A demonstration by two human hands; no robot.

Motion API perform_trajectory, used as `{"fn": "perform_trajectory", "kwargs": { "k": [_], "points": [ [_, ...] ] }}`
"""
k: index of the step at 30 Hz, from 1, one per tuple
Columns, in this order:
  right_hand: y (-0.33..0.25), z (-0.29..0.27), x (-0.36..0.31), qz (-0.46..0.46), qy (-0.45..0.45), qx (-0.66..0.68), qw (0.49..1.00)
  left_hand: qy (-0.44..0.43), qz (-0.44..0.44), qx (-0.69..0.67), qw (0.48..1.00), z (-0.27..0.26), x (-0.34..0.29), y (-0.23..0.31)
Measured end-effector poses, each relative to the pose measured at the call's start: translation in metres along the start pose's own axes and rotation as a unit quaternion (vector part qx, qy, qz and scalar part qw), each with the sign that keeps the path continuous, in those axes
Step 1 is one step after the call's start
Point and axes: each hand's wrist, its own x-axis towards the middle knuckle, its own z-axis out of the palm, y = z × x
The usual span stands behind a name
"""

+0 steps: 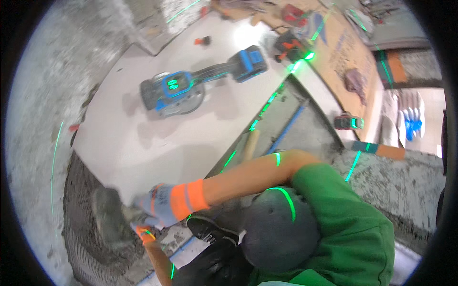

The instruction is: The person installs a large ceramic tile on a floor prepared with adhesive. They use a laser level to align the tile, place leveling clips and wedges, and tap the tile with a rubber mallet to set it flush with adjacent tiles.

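Note:
My right hand (160, 205), in a grey-blue and orange glove, reaches to the left and is closed round the handle of a trowel (109, 214). The trowel's grey, smeared-looking blade hangs over ridged grey mortar (88, 229); motion blurs it. Just below the right hand is my left hand (144, 232), also in an orange-cuffed glove. Its fingers are hidden, so its hold is unclear. A large pale tile (157, 152) lies beyond the mortar. On it rests a blue and black cordless tool (176, 90) with a round base, a lit display and a battery.
Rough concrete walls (38, 119) rise at the left. Right of the tile, a grey recess holds a blue rod (286, 126) and a wooden handle (250, 145). A laser level (291, 45) casts green lines. Cardboard (338, 62) lies behind, with another small device (349, 122) near it.

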Motion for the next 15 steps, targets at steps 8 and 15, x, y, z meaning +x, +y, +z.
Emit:
{"fn": "perform_trajectory", "kwargs": {
  "k": [8, 15],
  "points": [
    [0.05, -0.029, 0.034, 0.233, 0.167, 0.07, 0.955, 0.073, 0.014, 0.018, 0.997, 0.013, 0.028, -0.012],
    [0.06, -0.011, 0.029, 0.099, 0.093, -0.045, 0.99, -0.065, 0.021, -0.075, 0.995, 0.0, 0.027, -0.014]
  ]
}}
